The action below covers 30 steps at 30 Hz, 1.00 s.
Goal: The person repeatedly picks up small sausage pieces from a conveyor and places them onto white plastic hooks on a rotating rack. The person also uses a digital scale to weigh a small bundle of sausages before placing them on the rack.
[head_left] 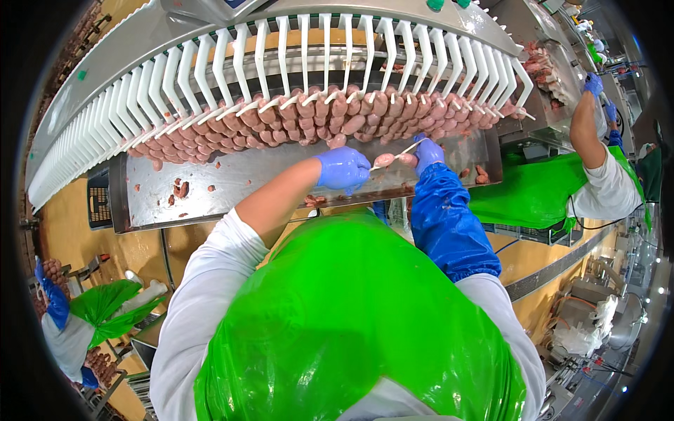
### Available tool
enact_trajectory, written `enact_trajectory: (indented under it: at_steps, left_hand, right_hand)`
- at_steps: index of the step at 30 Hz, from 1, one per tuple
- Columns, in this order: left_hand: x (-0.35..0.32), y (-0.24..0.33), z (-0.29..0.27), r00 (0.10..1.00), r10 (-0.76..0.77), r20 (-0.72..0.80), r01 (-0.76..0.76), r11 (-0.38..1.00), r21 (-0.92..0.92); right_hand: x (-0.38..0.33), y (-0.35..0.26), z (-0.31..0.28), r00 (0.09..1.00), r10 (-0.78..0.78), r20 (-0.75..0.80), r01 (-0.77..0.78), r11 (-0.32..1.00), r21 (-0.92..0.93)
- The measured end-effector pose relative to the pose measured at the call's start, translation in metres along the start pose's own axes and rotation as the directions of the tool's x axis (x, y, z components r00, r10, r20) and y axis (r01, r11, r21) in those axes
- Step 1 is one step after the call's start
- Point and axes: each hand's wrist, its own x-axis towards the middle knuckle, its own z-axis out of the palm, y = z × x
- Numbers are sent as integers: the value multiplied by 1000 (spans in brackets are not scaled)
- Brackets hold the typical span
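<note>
My left hand, in a blue-violet glove, is closed with its fingertips at the left end of a short string of pink sausage links. My right hand, gloved alike below a blue sleeve cover, closes on the other end. A thin pale strand, perhaps casing, stretches slantwise between both hands beside the links. Just beyond them, rows of linked sausages hang from white hooks on a curved rail. Below my hands lies a metal tray; my fingers hide part of what they grip.
Meat scraps lie on the tray's left side, and more at its right. A co-worker in a green apron stands close on my right, another person at far left. A black crate sits beside the tray's left end.
</note>
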Motion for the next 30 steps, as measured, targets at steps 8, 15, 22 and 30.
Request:
enact_trajectory:
  at_steps: [8,15,22,30]
  left_hand:
    - [-8,-9,-13,983,-164,83,176,967,-181]
    - [-4,-68,-2,984,-102,-143,107,994,27]
    - [61,-8,26,977,-69,-203,161,860,484]
    - [125,12,57,971,-143,194,-40,698,715]
  right_hand:
    - [164,115,-151,870,-490,56,178,206,-962]
    - [122,123,-54,842,-507,182,516,856,-2]
    - [-43,18,25,228,-668,708,959,28,-282]
    - [15,29,-11,613,-58,788,759,-233,-608]
